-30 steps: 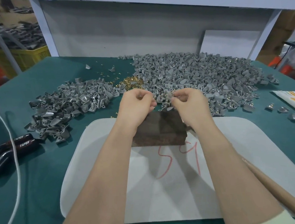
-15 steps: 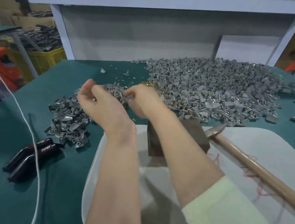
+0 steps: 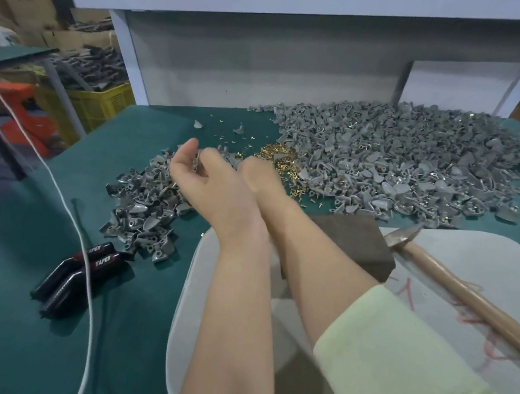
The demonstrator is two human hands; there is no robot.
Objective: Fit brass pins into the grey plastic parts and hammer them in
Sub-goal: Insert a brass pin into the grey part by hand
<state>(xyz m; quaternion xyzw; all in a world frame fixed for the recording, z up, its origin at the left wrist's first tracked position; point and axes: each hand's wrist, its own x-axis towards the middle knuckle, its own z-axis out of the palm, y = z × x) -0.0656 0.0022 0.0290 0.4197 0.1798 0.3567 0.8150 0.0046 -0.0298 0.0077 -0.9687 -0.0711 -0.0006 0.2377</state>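
A surface (image 3: 169, 330) covered in dark green cloth fills the view, backed by a white-painted shelf frame (image 3: 298, 8) and a pale wall panel. Off to the left of the fingers, past the surface's edge, stand a yellow plastic crate (image 3: 103, 107) and blurred storage clutter.

The left hand (image 3: 207, 185) is raised above the smaller pile of grey plastic parts (image 3: 146, 203), thumb up and fingers (image 3: 212, 157) loosely curled. A grey sliver shows in the gap between thumb and fingers; I cannot tell whether it is pinched there or belongs to the pile behind. The right hand (image 3: 260, 178), just beside the left, reaches onto the heap of small brass pins (image 3: 277, 154). Its fingertips are hidden behind the back of the hand, so I cannot tell whether they pinch a pin.

To the right of the fingers spreads the larger pile of grey plastic parts (image 3: 390, 154). Nearer the person than the fingers lie a white rounded board (image 3: 494, 270), a dark brown rectangular block (image 3: 350, 239) partly covered by the right forearm, and a wooden-handled hammer (image 3: 478, 303) whose handle runs out of the frame at the lower right. Red scrawl on the board is illegible. Left of the fingers and nearer the person, black-handled pliers (image 3: 79, 269) lie under a white cord (image 3: 89, 306). A pale yellow sleeve (image 3: 391, 352) covers the right arm.
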